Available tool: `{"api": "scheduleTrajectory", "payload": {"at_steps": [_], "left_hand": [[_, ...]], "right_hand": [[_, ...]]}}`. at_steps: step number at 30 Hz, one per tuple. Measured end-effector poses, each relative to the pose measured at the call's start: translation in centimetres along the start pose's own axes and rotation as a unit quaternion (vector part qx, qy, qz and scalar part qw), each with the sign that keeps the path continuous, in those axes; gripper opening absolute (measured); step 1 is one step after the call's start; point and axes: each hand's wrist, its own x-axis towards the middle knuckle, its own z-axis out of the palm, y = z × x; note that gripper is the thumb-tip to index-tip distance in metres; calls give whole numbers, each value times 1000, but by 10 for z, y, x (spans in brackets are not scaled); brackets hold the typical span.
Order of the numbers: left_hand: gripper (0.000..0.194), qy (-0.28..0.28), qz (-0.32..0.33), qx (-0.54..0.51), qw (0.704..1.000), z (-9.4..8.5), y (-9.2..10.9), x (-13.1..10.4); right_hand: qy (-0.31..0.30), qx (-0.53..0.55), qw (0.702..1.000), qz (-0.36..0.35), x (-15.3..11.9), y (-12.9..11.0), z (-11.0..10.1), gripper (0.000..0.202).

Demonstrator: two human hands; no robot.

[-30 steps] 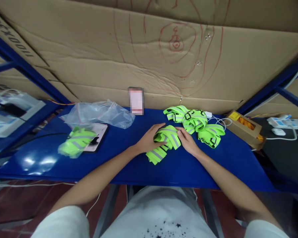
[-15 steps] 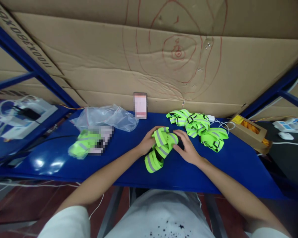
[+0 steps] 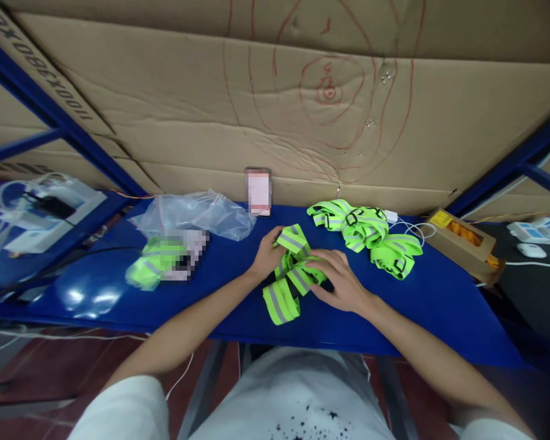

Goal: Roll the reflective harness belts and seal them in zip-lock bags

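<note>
A neon green reflective strap [image 3: 282, 300] with a silver-grey stripe lies in loose loops on the blue table, between my hands. My left hand [image 3: 269, 253] is closed on its upper left loop, with the fingers partly hidden behind the band. From the right, my right hand [image 3: 338, 278] grips the looped middle of the same strap, fingers bent over it. Farther right lie several bundled green straps [image 3: 364, 227] with black buckles, and the nearest bundle [image 3: 396, 255] sits beyond my right hand.
A clear plastic bag [image 3: 197, 214] lies at the back left. Before it, a bagged green strap [image 3: 158, 260] rests against a blurred card. A phone [image 3: 258, 192] leans on the cardboard wall [image 3: 183, 110]. At the right stands an open cardboard box [image 3: 462, 241] with orange contents, near white cables.
My right hand has moved left and down onto the strap's middle. The upper loop at my left hand has risen and separated from the rest. The lower loop has shifted slightly left.
</note>
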Motion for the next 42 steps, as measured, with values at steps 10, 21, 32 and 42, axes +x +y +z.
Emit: {"api": "scheduleTrajectory", "payload": {"at_steps": [10,21,32,42], "left_hand": [[22,88,22,-10,996,-8,-10,9],[30,182,23,-26,983,-16,-26,21],[54,113,165,163,966,-11,1,6],[41,-326,287,360,826,0,3,-11]], "right_hand": [[-37,-19,999,-27,2,-4,0,23],[-108,-47,988,-103,3,-20,3,39],[-120,-81,980,-135,3,-19,0,49],[-186,-6,978,-97,0,-26,8,46]]}}
